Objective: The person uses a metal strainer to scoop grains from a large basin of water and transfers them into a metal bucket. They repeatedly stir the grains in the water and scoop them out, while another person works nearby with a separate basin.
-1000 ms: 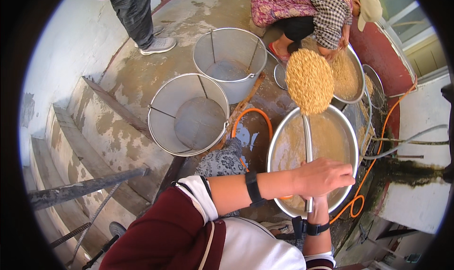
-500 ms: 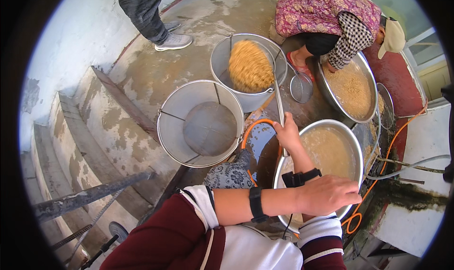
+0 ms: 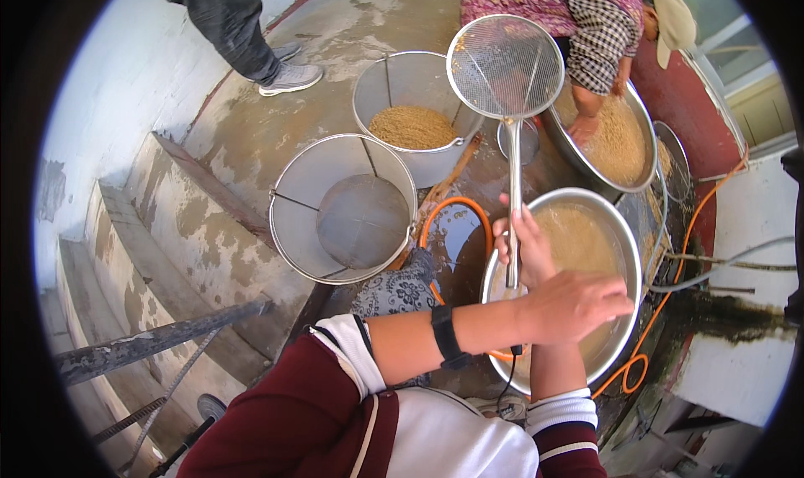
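Note:
My right hand grips the metal handle of a long-handled mesh strainer, raised upright with a few grains stuck to its mesh. My left forearm crosses over my right one. My left hand hangs above the basin with loosely bent fingers and nothing visible in it. Below both hands stands a wide metal basin of cloudy tan water. Wet tan grain lies in the farther metal bucket. The nearer bucket shows a bare, dark round bottom.
A co-worker in a patterned vest reaches into another basin of grain. A smaller strainer lies beside it. An orange hose loops across the wet floor. Concrete steps and a metal rail are at left. Another person's legs stand beyond.
The strainer has swung up and right, away from the farther bucket. The grain pouring from it now lies in that bucket. My left hand has risen slightly. The co-worker's arms have moved.

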